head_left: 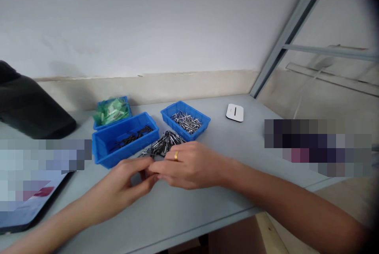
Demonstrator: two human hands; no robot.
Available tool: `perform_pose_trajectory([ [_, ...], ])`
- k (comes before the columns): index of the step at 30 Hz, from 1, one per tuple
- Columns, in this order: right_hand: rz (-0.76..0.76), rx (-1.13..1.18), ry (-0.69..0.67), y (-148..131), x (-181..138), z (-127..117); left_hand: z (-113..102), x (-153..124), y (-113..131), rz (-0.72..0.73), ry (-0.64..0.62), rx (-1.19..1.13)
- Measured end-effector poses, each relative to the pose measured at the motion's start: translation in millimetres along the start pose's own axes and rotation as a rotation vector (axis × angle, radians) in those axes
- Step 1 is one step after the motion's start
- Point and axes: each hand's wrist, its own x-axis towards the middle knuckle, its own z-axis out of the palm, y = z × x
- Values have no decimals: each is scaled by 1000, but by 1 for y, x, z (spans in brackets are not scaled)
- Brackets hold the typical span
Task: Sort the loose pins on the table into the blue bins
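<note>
My left hand (127, 181) and my right hand (192, 165) meet at their fingertips above the grey tabletop (183, 210). Both are closed in a pinch, and whatever small thing lies between the fingers is hidden. A gold ring (176, 155) sits on a right finger. Just behind the hands is a loose pile of thin dark and silver metal pins (166, 142), partly covered by the right hand. To the left, a long blue bin (102, 153) contains dark slender pieces (130, 140). Behind the pile, another blue bin (204, 125) holds shiny metal pins (186, 121).
Green plastic wrapping (112, 111) fills a third blue bin at the back. A small white box (235, 112) lies to the right. At left are a dark bulky object (35, 108) and a partly blurred tablet-like screen (32, 202). A metal upright (275, 54) rises at the right.
</note>
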Motion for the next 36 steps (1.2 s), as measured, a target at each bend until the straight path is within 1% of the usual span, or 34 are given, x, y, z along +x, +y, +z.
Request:
perform_pose_trajectory([
  [3, 15, -11, -9, 0, 0, 1, -1, -2, 0, -18, -6, 38],
  [6, 54, -11, -24, 2, -1, 2, -4, -3, 2, -39, -13, 27],
  [10, 20, -16, -37, 4, -2, 3, -6, -1, 5, -28, -2, 20],
  [16, 23, -20, 100, 1, -1, 1, -6, 0, 3, -21, 30, 37],
  [18, 10, -21, 129, 0, 0, 1, -5, 0, 3, -25, 19, 36],
  [21, -17, -26, 137, -1, 1, 3, -4, 1, 3, -28, -18, 23],
  [24, -36, -21, 95, 0, 0, 4, -3, 2, 4, -24, -24, 34],
  [27, -31, -21, 36, 1, -2, 4, -3, 2, 3, -19, -3, 52],
  [32, 70, -56, -69, 2, -3, 0, -7, 1, 2, 18, 70, 81],
  [36, 98, -58, -149, 4, -1, 1, -9, 1, 3, 24, 146, 85],
])
